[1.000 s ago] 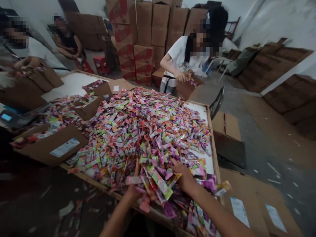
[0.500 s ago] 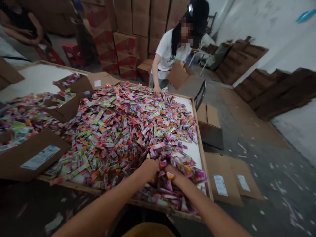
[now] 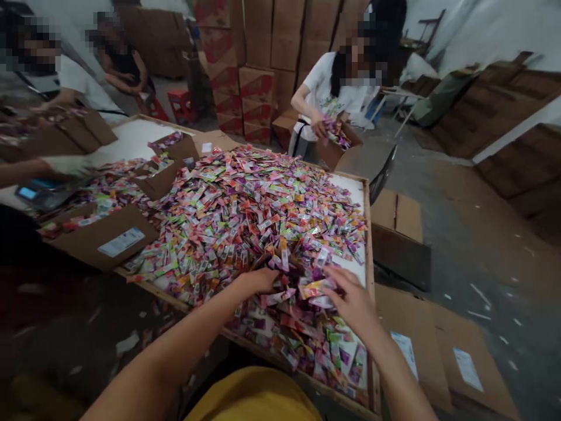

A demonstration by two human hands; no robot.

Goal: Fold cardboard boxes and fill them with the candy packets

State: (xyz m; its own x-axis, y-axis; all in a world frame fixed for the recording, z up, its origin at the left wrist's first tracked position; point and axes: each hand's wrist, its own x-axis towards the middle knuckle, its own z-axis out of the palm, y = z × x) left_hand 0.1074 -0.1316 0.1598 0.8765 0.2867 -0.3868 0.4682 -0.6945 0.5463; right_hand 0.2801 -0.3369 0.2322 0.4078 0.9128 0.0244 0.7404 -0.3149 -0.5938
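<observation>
Sachets (image 3: 263, 216) heaped just ahead of both hands — left hand (image 3: 256, 282) dug in, grip hidden; right hand (image 3: 353, 301) spread, fingers on loose packets at near edge.

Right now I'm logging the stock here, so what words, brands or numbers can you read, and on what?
None can be read.
Packets: print too small.
Box label: blurred.
Floor carton labels: blurred.
Stacked cartons: red marks, illegible.
Scale display: unreadable.
</observation>
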